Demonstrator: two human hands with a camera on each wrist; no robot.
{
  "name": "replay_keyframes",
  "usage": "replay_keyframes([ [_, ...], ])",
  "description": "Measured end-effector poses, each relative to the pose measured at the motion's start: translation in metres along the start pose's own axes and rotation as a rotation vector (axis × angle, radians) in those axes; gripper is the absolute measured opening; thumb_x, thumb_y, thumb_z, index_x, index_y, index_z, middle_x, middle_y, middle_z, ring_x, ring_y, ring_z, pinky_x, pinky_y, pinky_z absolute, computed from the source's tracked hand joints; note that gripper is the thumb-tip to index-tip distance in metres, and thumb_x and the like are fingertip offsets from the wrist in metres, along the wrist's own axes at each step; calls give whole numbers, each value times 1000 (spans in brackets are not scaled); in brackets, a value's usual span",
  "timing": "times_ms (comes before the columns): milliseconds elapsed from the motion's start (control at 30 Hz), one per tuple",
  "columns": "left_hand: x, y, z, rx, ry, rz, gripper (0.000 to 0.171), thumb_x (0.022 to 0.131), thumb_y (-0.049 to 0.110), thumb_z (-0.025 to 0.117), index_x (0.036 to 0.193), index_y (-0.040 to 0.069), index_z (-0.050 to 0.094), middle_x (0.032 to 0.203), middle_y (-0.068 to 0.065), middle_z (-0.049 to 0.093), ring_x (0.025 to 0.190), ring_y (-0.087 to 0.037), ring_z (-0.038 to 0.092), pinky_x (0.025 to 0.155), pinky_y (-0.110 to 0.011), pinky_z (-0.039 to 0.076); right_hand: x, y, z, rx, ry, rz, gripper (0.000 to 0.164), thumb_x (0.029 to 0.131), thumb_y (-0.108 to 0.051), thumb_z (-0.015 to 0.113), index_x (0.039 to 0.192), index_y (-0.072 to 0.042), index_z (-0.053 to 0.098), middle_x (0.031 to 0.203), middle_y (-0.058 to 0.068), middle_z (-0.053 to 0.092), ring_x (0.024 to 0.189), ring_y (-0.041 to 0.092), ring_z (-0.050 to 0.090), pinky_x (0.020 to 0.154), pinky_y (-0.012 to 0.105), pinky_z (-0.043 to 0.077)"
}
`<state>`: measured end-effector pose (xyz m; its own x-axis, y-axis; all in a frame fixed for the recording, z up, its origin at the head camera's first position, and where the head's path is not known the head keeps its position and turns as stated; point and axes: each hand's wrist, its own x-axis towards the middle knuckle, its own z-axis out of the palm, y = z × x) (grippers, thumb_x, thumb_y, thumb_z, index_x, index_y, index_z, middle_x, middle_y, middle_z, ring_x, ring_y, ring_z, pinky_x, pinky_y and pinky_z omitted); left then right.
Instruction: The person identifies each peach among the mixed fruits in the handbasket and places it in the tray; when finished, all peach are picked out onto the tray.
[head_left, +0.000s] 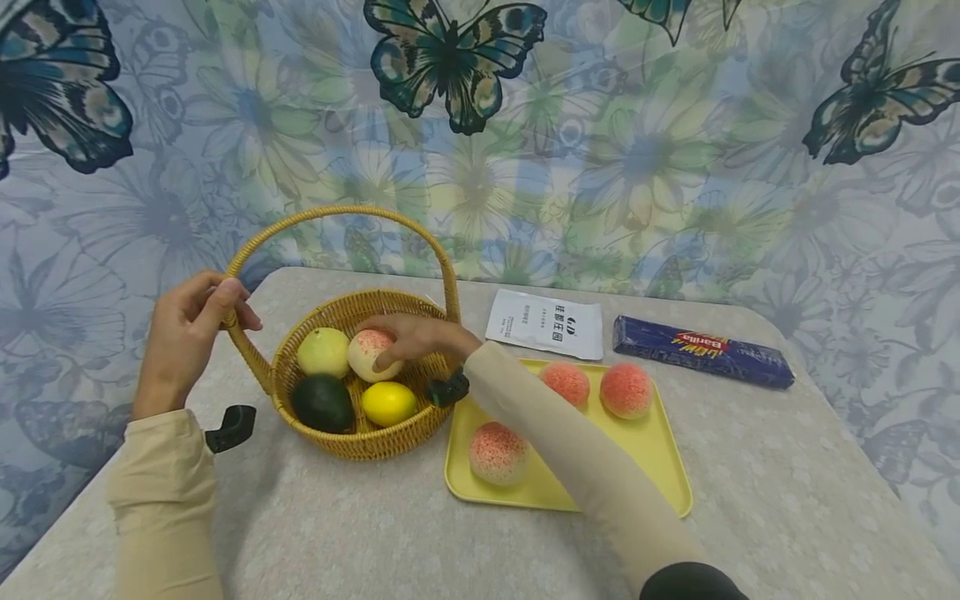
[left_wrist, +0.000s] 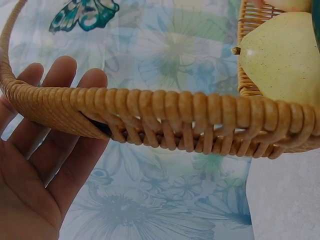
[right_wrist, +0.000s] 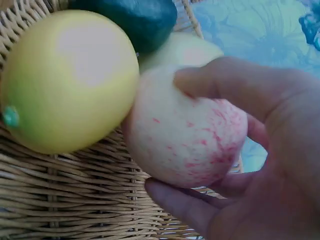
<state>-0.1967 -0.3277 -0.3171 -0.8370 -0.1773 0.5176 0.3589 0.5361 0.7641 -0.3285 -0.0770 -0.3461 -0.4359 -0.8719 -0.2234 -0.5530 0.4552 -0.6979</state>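
My left hand holds the left side of the tall handle of a wicker basket; its fingers pass behind the handle in the left wrist view. Inside the basket, my right hand grips a pale peach with red speckles, thumb on top and fingers around its far side. Beside this peach lie a yellow-green pear, a dark green avocado and a yellow lemon. In the right wrist view the lemon sits right against the peach.
Right of the basket, a yellow tray bears three peaches, one a speckled peach at the front; the right sleeve crosses over it. Behind stand a white packet and a blue Barilla pasta pack. A butterfly-print cloth hangs behind the table.
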Motion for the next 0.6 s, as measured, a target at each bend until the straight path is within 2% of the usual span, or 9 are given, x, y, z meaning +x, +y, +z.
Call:
replay_keyframes([
  [233, -1, 0, -1, -2, 5, 9, 22, 101, 22, 50, 93, 4, 60, 66, -2, 65, 62, -9, 62, 71, -16, 45, -7, -8, 5, -44, 102, 9, 64, 85, -22, 71, 141, -11, 41, 125, 5, 52, 101, 13, 54, 80, 21, 46],
  [400, -1, 0, -1, 4, 3, 16, 22, 101, 22, 50, 93, 4, 60, 66, -2, 66, 62, -9, 63, 71, -16, 45, -16, -9, 9, -71, 205, -80, 65, 84, -24, 72, 140, -8, 43, 124, 5, 55, 99, 12, 56, 78, 19, 48],
  [467, -1, 0, -1, 8, 3, 16, 22, 101, 22, 50, 94, 4, 60, 66, -2, 66, 62, -9, 62, 70, -16, 45, -20, -9, 10, -67, 243, -129, 66, 84, -24, 71, 141, -8, 43, 126, 6, 55, 102, 13, 55, 80, 19, 47],
  [600, -1, -1, -2, 7, 2, 15, 22, 101, 23, 50, 94, 4, 61, 66, -2, 66, 62, -10, 62, 70, -16, 45, -32, -10, 12, -48, 307, -169, 70, 84, -25, 71, 145, -10, 40, 132, 7, 51, 112, 15, 50, 85, 22, 46],
])
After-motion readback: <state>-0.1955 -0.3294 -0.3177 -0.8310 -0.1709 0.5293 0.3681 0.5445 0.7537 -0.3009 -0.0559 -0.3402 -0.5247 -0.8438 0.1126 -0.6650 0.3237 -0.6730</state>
